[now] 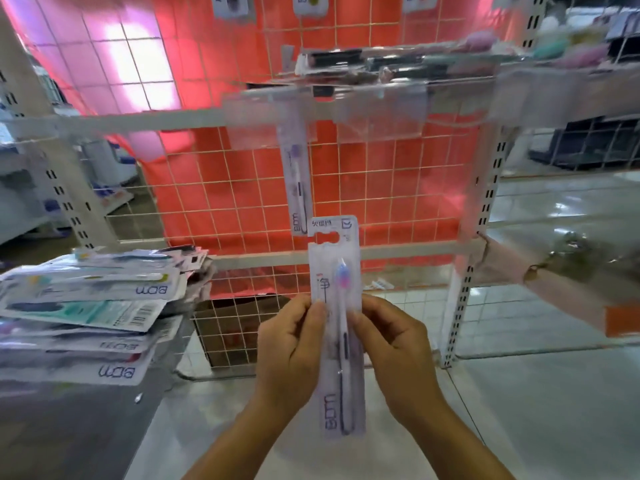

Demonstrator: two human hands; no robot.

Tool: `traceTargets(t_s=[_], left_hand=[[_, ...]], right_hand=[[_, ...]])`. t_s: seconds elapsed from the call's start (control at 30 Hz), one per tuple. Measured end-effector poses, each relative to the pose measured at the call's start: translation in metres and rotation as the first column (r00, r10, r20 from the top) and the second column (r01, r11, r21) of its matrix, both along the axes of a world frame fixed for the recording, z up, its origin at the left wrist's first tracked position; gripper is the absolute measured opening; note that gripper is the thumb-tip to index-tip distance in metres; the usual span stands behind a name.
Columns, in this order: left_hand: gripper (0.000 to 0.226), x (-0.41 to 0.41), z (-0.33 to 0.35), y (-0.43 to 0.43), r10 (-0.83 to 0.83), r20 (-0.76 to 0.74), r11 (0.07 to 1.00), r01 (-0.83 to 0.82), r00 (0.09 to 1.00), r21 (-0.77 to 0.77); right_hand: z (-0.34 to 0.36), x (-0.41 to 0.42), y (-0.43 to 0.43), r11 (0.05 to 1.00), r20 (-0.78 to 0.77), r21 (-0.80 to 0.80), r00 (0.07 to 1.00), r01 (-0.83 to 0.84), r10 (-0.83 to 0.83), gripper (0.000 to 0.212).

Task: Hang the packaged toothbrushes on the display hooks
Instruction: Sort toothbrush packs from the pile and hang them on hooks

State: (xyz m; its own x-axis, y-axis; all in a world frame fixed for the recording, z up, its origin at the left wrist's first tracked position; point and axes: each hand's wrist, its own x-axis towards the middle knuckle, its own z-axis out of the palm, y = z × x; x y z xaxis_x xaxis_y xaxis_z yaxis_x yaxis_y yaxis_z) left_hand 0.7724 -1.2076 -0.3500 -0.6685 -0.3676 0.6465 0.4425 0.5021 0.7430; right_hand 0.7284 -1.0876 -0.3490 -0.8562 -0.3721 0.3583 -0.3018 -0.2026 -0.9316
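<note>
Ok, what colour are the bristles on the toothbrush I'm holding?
Blue at the tip fading to pink, on the bristles of the held packaged toothbrush; head view.

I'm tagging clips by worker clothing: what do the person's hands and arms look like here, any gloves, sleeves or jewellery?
The left hand and right hand are bare: no gloves, and no rings, watch or bracelet show. The left forearm and right forearm are uncovered to the frame's edge; no sleeve is in view.
</note>
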Motion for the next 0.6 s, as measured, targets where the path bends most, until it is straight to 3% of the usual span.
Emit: traceTargets(t_s=[0.2,0.6], left_hand=[[0.022,-0.002,-0.012,0.000,-0.078,0.051,0.990,0.071,0.996,0.119],[0.024,0.002,-0.018,0.008,-0.133,0.067,0.979,0.121,0.989,0.162]], right_hand=[[-0.013,-0.002,0.005,0.997,0.011,-0.072,1.000,-0.025,0.026,0.021],[-0.026,0.000,0.016,0.988,0.007,-0.130,0.996,-0.082,0.084,0.033]])
